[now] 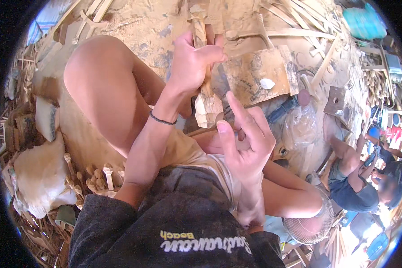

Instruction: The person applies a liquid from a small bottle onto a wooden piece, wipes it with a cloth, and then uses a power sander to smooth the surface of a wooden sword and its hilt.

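Observation:
My left hand [194,62] is closed around the slim middle of a carved wooden piece [208,111]. The piece stands nearly lengthwise in front of me, a rounded knob at its far end and a thicker, faceted block at its near end. Close to that block, my right hand [250,145] has its index finger and thumb stretched apart and holds nothing visible; its other fingers are partly bent. Just right of the carved piece lies a worn wooden block [245,73] with a white oval object [267,83] on top.
Long wooden strips [299,32] lie at the far right on the dusty ground. A clear plastic bag [300,125] sits right of my right hand, with a round fan [309,223] nearer. Several knobbed wooden pieces [108,175] stand at left. Another person [353,192] sits at right.

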Available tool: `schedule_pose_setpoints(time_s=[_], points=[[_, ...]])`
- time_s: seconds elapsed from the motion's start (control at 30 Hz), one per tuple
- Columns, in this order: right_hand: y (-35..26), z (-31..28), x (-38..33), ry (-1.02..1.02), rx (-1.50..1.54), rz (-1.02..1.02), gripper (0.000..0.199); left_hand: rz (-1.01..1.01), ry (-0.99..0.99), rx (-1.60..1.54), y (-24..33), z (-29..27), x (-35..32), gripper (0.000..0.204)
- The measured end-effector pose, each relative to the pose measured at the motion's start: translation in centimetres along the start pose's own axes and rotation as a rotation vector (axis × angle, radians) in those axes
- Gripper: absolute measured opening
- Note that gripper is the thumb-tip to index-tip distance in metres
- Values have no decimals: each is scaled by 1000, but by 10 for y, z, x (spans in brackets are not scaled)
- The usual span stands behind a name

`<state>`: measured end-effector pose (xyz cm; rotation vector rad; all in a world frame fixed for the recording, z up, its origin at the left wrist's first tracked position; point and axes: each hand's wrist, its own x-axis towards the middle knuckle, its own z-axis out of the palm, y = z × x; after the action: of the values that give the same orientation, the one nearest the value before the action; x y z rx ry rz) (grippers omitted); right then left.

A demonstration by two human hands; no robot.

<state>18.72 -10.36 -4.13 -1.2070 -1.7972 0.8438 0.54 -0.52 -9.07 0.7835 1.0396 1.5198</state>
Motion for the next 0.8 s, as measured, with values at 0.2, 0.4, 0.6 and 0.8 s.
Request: schedule_pose_setpoints(time_s=[0.2,0.4,0.6,0.8], points=[[5,15,-9,-4,-243,-188,53,-1,-44,4,4,2,-1,27],[-6,-1,-13,68,70,93,49,-9,-59,-67,4,5,-2,29],[-5,17,2,80,25,100,44,-35,111,111,1,3,-2,21],[-5,9,12,98,238,418,19,-35,301,205,-3,7,-2,7]])
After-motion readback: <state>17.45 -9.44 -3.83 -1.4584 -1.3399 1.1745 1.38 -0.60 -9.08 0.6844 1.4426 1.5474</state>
